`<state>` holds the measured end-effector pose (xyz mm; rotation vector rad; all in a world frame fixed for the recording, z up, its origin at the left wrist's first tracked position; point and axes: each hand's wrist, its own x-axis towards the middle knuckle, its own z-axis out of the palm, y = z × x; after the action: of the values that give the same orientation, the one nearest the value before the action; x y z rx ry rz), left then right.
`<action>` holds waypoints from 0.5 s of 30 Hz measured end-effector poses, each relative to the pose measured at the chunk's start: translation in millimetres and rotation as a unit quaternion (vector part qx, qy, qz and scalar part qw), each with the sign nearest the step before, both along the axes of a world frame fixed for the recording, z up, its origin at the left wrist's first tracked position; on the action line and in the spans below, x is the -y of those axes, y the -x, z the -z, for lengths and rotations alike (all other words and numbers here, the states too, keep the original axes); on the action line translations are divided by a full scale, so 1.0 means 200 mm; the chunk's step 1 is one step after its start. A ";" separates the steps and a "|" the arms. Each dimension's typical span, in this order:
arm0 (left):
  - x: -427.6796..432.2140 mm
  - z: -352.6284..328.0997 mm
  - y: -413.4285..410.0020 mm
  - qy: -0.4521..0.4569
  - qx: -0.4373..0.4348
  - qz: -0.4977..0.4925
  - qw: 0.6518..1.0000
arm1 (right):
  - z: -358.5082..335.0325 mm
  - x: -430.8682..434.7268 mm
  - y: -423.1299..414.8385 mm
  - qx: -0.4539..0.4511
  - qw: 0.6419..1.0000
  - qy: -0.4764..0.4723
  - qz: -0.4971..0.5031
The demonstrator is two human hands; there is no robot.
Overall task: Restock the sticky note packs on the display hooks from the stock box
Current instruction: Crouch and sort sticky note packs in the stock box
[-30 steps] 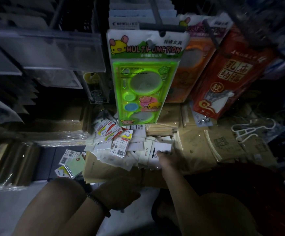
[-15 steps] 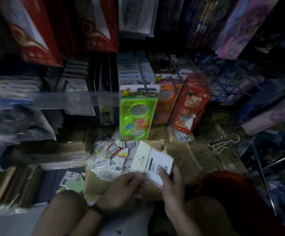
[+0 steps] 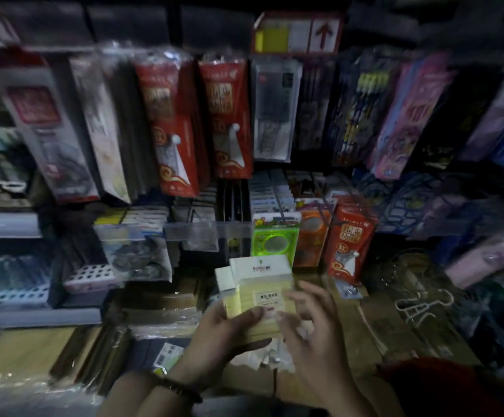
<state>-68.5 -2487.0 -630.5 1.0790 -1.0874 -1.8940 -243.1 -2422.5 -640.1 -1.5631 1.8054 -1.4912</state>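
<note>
With left hand (image 3: pixel 223 329) fingers curled round the yellow plastic-wrapped sticky note packs (image 3: pixel 262 288), lift off just one using right hand (image 3: pixel 313 325), fingers loosely spread at three o'clock.

Left grip (image 3: pixel 223 334) holds packs (image 3: pixel 261 281) — right grip (image 3: pixel 315 332) beside.

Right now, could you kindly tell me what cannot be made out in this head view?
Head view:
- Label print on the pale yellow sticky note packs: too small, blurred.
- Pack count: the left hand covers the stack's lower edge.
- Whether the right hand grips them: motion blur.
- Free display hooks: hidden by blurred hanging packets.
</note>
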 end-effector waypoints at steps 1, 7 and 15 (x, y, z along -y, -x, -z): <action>-0.01 -0.05 -0.02 0.013 -0.003 -0.002 1.000 | -0.08 0.02 0.01 0.019 1.000 0.004 0.010; -0.04 -0.42 -0.10 0.129 -0.020 -0.060 0.990 | -0.54 0.08 0.01 0.154 0.985 -0.008 -0.074; -0.02 -1.03 -0.23 0.248 -0.016 -0.119 0.961 | -1.06 0.13 -0.14 0.243 0.956 0.063 -0.152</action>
<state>-21.6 -2482.2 -425.1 0.8408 -1.2626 -1.3456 -216.0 -2447.5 -427.2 -1.3005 1.1619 -1.6748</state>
